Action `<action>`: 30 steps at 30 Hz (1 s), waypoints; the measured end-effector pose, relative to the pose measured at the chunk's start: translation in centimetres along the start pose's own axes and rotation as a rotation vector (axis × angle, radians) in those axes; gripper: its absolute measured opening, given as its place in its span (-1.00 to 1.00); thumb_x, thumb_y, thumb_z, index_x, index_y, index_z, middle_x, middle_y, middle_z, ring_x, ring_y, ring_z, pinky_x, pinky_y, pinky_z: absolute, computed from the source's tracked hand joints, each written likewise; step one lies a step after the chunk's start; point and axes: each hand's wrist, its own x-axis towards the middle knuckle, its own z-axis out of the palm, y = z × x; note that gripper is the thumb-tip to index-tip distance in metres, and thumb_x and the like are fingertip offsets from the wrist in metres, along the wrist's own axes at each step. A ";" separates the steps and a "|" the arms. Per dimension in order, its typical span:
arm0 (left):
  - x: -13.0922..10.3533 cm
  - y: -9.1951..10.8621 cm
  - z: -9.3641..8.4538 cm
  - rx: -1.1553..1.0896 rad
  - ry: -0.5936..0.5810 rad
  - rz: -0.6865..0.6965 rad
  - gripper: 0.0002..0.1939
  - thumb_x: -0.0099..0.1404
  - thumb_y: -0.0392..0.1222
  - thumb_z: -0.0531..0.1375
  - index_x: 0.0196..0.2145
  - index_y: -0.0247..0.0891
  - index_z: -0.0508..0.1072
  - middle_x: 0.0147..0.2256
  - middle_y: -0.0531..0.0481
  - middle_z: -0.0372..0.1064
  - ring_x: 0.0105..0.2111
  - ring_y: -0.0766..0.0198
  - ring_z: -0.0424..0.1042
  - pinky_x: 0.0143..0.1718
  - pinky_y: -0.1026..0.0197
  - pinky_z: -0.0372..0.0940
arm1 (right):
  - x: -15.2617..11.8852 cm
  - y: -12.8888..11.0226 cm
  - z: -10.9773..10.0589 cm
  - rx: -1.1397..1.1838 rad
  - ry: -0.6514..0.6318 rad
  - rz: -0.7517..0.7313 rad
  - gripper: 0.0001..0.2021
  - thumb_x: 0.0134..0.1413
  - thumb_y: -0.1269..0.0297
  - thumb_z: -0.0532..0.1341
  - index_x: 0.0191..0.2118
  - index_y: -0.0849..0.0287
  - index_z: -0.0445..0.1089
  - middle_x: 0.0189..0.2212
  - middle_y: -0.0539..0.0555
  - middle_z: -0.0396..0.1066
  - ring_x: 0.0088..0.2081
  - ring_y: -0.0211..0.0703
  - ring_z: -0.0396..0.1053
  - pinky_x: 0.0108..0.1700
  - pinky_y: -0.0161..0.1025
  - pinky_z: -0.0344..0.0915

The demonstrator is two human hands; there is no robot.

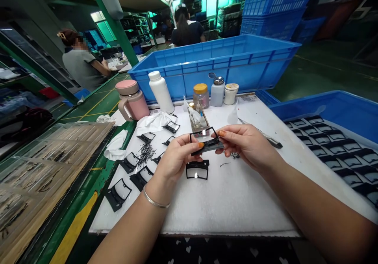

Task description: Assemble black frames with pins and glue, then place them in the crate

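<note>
Forearms [132, 220] angled inward, left hand [175, 155] and right hand [245, 144] pinch a black frame [210, 142], seemingly edgewise.

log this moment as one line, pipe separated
left hand: holding black plastic-looking frame with clear window | right hand: fingers at frame's right side | white work surface: heap of thin black strips
</note>
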 end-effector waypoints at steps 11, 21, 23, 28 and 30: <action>0.1 -0.2 0.1 0.099 -0.049 0.010 -0.74 0.05 -0.15 0.37 -0.48 -0.35 0.38 -0.49 0.04 0.30 -0.48 0.38 0.31 -0.44 0.33 0.34 | 0.0 0.2 0.0 -0.111 0.024 -0.071 -0.72 0.00 0.09 0.33 -0.32 0.24 0.54 -0.53 0.03 0.42 -0.55 -0.33 0.33 -0.52 -0.40 0.28; -1.3 -0.6 1.8 0.525 0.163 0.496 -0.50 0.25 -0.14 0.26 0.14 -0.13 0.34 0.15 -0.08 0.28 0.17 0.11 0.23 0.03 0.23 0.30 | -1.6 -0.6 1.1 -0.659 0.507 -0.447 -0.82 0.13 0.22 0.23 -0.36 0.18 0.54 -0.57 0.02 0.45 -0.53 -0.22 0.36 -0.47 -0.30 0.25; -1.4 -1.1 2.3 0.544 0.075 0.461 -0.50 0.30 -0.12 0.22 0.18 -0.14 0.31 0.21 -0.07 0.21 0.21 0.10 0.18 0.11 0.19 0.26 | -1.7 -0.1 1.5 -0.746 0.480 -0.516 -0.81 0.17 0.23 0.20 -0.30 0.16 0.55 -0.48 0.04 0.52 -0.46 -0.19 0.42 -0.40 -0.28 0.29; -0.6 -2.2 2.4 0.282 -0.045 0.350 -0.57 0.34 -0.10 0.17 0.14 -0.19 0.35 0.17 -0.09 0.27 0.17 0.06 0.25 0.18 0.07 0.20 | -1.5 1.0 2.3 -0.748 0.286 -0.598 -0.80 0.18 0.32 0.17 -0.19 0.12 0.56 -0.38 -0.01 0.57 -0.43 -0.22 0.48 -0.36 -0.30 0.34; -0.2 -2.2 2.0 0.098 -0.057 0.296 -0.65 0.34 -0.11 0.18 0.05 -0.24 0.44 0.07 -0.12 0.38 0.08 0.06 0.36 0.11 0.06 0.29 | -1.5 1.0 2.4 -0.723 0.208 -0.600 -0.79 0.18 0.34 0.17 -0.17 0.12 0.56 -0.38 -0.02 0.58 -0.46 -0.25 0.47 -0.36 -0.31 0.35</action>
